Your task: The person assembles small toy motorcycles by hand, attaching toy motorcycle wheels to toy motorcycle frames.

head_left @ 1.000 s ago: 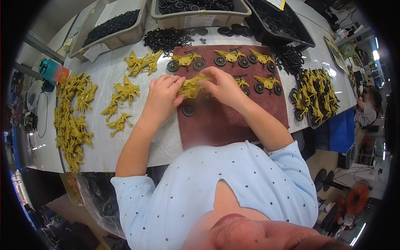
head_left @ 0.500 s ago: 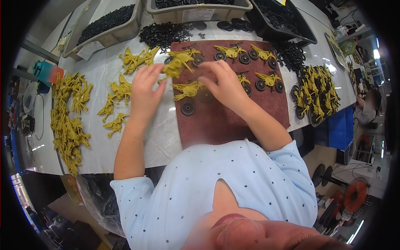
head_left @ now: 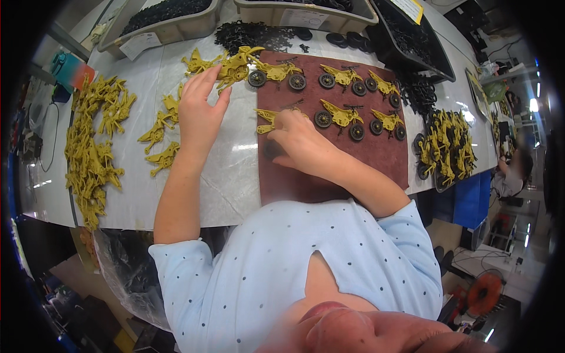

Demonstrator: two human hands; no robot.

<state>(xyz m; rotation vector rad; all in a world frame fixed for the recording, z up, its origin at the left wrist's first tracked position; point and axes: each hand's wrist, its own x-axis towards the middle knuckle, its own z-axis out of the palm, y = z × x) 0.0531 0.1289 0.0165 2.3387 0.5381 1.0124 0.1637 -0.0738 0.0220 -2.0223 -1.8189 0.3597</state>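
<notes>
Head view: yellow frame point(head_left: 238, 66) seemingly pinched at fingertips of left hand point(head_left: 200, 107); right hand point(head_left: 299, 141), grip indiscernible.

We see low-sheen plastic in the yellow toy motorbike bodies point(head_left: 235, 67) and black spoked wheels point(head_left: 323, 119), and matt, napped cloth in the maroon mat point(head_left: 288, 187). Our white worktop point(head_left: 238, 167) looks smooth and glossy, the grey bin point(head_left: 265, 17) plastic, its label point(head_left: 303, 19) paper.
</notes>
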